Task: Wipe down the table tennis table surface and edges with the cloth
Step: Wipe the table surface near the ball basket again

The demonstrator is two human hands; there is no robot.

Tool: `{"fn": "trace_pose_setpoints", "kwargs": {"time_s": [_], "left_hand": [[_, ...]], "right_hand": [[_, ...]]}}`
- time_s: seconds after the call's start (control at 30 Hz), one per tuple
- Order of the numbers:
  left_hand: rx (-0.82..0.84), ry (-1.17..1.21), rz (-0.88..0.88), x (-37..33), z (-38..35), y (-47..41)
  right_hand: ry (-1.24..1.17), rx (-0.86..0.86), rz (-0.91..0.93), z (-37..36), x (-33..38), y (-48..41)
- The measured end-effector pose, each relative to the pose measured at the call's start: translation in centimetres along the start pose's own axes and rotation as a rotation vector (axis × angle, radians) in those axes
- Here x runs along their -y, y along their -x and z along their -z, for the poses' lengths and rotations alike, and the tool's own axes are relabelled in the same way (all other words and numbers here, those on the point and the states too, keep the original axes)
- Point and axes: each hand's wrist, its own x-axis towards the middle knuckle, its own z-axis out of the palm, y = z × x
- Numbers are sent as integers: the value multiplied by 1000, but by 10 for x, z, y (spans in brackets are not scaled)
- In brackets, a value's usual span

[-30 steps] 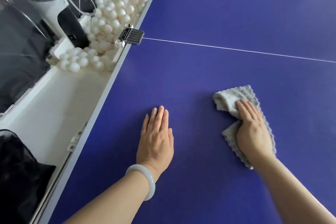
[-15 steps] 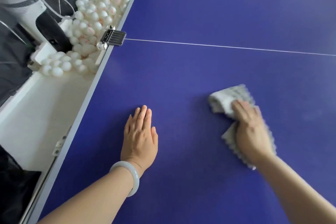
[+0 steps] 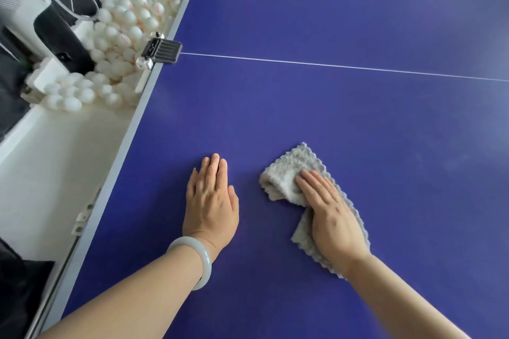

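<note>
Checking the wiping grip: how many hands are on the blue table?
2: the left hand lies flat on the bare blue table tennis table; the right hand presses the grey textured cloth.

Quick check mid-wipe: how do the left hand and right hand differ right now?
The left hand rests flat on the bare blue table tennis table surface; the right hand presses the grey textured cloth. The left wrist wears a pale smooth bangle; the right wrist is bare. Both hands lie flat, palm-down.

Open blue tabletop [image 3: 344, 124] ahead; black clamp [image 3: 161, 51] at left edge.
</note>
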Motion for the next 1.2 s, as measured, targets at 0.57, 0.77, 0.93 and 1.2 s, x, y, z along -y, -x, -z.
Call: {"fn": "trace_pose_setpoints", "kwargs": {"time_s": [0.57, 0.77, 0.93, 1.2], "left_hand": [[24, -102, -40, 1, 0, 0], [53, -157, -66, -44, 12, -11], [-14, -45, -309, -151, -16, -29], [1, -4, -200, -183, -45, -37]], "right_hand": [[56, -46, -31, 25, -62, -6], [34, -157, -303, 34, -102, -23], [19, -98, -149, 36, -112, -6], [45, -120, -307, 80, -205, -14]]}}
